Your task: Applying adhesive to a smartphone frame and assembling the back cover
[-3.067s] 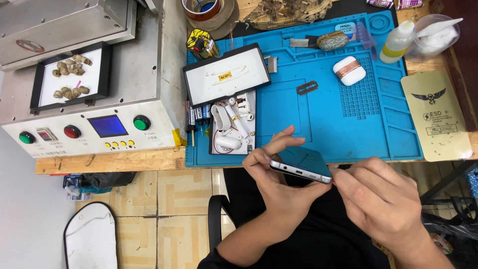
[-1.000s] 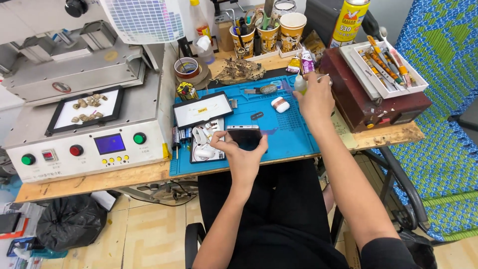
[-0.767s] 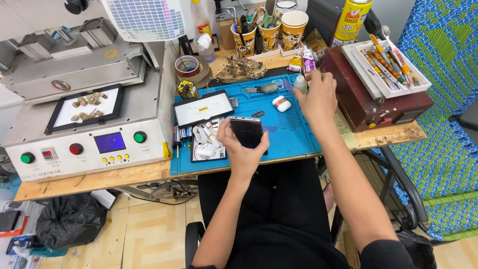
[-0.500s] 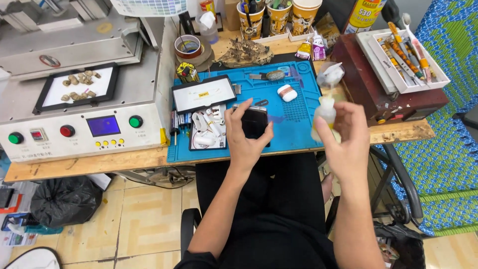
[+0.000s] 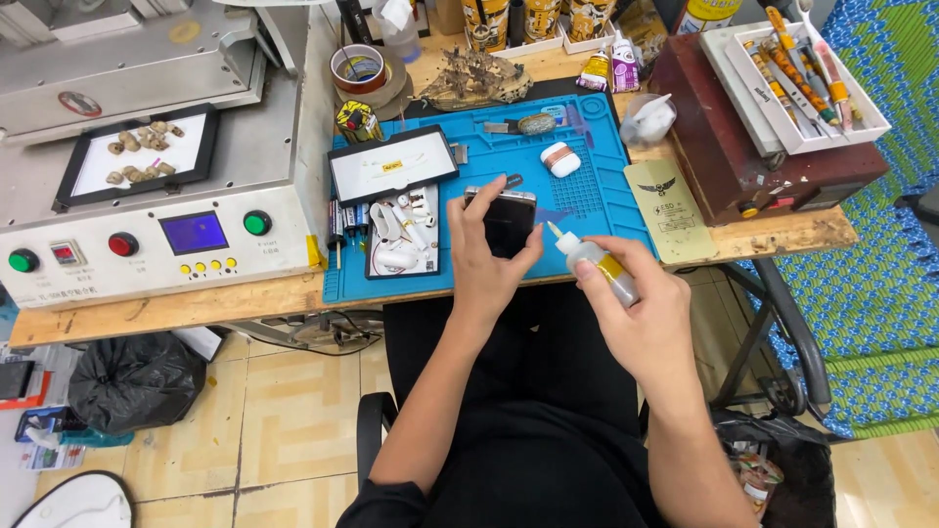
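In the head view, the left hand is near the centre of the frame and grasps a dark phone, with the fingers wrapped around its left edge and the thumb on its right edge. The phone is held above the lower part of the blue mat, its dark face turned up to the camera. Just to the right, the right hand is closed around a small squeeze bottle with a yellow label. The pointed nozzle of the bottle is tilted to the upper left and ends just beside the right edge of the phone; I cannot tell if it touches.

On the mat, left of the phone, lies a black tray with small white parts, and above it a framed white plate. A small white case lies in the upper middle of the mat. A beige card lies at the right edge of the mat.

On the left of the frame stands a grey machine with coloured buttons and a blue screen. In the upper right, a white tray of tools sits on a dark red box. A black bag is on the tiled floor at the lower left.
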